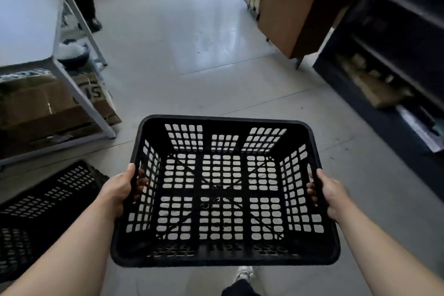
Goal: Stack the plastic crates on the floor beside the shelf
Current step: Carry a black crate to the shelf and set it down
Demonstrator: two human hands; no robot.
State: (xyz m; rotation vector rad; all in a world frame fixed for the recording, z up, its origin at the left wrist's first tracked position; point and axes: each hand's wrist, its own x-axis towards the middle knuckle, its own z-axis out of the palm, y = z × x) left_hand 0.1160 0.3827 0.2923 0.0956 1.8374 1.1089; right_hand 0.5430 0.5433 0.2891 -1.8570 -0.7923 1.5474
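Observation:
I hold a black perforated plastic crate (pixel 225 120) level in front of me, above the floor, open side up and empty. My left hand (pixel 120 187) grips its left rim, fingers hooked through the side holes. My right hand (pixel 330 196) grips the right rim the same way. A second black crate (pixel 48 197) sits on the floor at the lower left, next to the white metal shelf (pixel 79 101); its lower part runs out of view.
The white shelf on the left carries cardboard boxes (pixel 48 106) and a bowl. A dark shelving unit (pixel 389 79) lines the right side. A brown cabinet (pixel 286 12) stands at the back right. Pale tiled floor (pixel 192 43) stretches ahead. My shoe (pixel 245 274) shows below the crate.

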